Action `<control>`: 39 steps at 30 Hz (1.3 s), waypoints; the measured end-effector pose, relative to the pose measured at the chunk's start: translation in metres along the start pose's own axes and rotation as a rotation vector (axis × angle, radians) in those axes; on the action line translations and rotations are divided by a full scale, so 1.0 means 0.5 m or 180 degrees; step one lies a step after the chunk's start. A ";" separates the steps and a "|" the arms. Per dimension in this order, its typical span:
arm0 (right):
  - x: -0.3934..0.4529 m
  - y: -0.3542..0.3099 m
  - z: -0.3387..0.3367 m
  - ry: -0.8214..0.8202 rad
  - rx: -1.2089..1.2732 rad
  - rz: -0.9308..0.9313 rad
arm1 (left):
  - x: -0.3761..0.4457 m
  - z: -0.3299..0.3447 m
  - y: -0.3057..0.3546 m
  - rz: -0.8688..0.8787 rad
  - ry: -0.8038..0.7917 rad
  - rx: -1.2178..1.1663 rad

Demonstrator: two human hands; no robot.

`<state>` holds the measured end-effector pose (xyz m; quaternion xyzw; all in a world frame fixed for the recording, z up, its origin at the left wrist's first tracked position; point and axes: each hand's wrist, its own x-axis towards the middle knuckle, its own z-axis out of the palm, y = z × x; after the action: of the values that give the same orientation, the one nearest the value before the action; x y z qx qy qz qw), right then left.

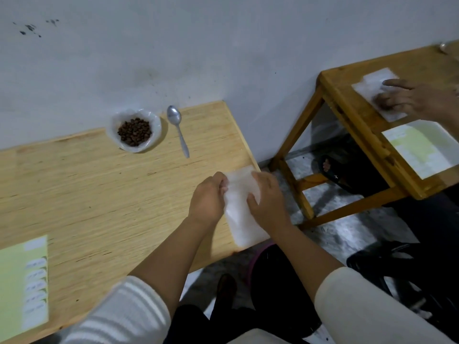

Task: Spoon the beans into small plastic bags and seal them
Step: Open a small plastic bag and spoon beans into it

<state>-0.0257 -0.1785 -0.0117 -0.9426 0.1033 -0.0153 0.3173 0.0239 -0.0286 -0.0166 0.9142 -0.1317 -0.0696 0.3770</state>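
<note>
A stack of small clear plastic bags lies at the right edge of my wooden table. My left hand pinches the stack's upper left side. My right hand grips its upper right side, with the thumb on top of the plastic. Dark brown beans sit in an open white plastic bag near the wall. A metal spoon lies on the table just right of the beans, bowl toward the wall.
A green and white printed sheet lies at the table's front left corner. To the right stands a second wooden table with another person's hand on plastic bags and a similar sheet. A sandalled foot shows beneath it.
</note>
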 end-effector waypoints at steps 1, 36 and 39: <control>0.011 -0.011 -0.010 0.0151 -0.0034 -0.0103 | 0.001 -0.014 0.004 0.0054 0.0064 -0.0138; 0.100 -0.591 0.070 -0.0531 0.2696 -0.0400 | -0.050 -0.493 -0.072 -0.0410 0.1680 -0.1281; 0.116 -0.591 0.074 -0.0366 0.2341 -0.0640 | -0.031 -0.488 -0.072 -0.0681 0.1843 -0.1409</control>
<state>0.0890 0.0616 0.1344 -0.7705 -0.0201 -0.0294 0.6364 0.0709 0.1643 0.1306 0.8010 0.0946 0.1259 0.5775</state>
